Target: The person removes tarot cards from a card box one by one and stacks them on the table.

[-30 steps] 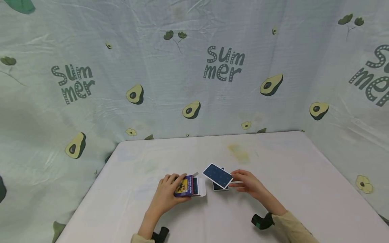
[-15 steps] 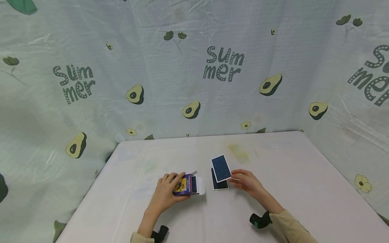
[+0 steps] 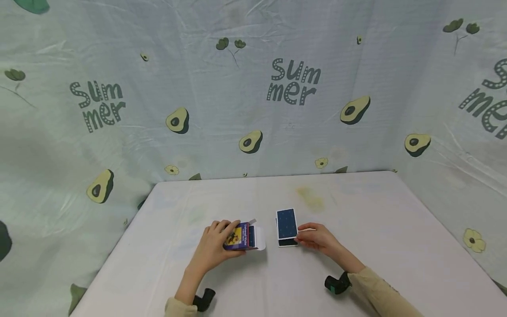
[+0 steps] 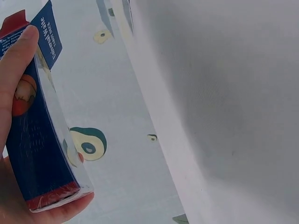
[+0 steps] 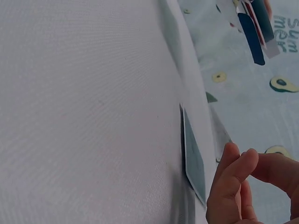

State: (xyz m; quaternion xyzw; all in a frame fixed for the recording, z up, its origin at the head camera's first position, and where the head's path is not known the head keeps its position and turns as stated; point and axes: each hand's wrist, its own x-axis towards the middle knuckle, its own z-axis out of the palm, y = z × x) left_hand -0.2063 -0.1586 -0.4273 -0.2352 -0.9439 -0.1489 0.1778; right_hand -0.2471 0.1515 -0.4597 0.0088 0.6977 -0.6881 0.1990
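Observation:
A purple and yellow card box [image 3: 234,237] lettered "Universal Waite" is gripped by my left hand [image 3: 213,245], thumb on one side and fingers on the other. Its white end flap [image 3: 259,238] stands open, and dark blue card backs [image 3: 251,236] show inside. Between thumb and fingertips my right hand [image 3: 319,240] pinches a blue-backed card [image 3: 286,223] by its right edge. Below that card lies a small stack of cards [image 3: 288,242], mostly covered by it in the head view. From the right wrist, the stack [image 5: 194,154] appears flat on the table near the fingertips.
A white cloth covers the table [image 3: 222,198]. Behind it and at the sides hangs a pale curtain [image 3: 214,88] printed with avocados and "summer". Black wrist cameras [image 3: 337,284] sit on both wrists, low over the table.
The card in my right hand has turned from a slant to nearly straight and come down over the stack. My left hand keeps its grip on the box, almost still.

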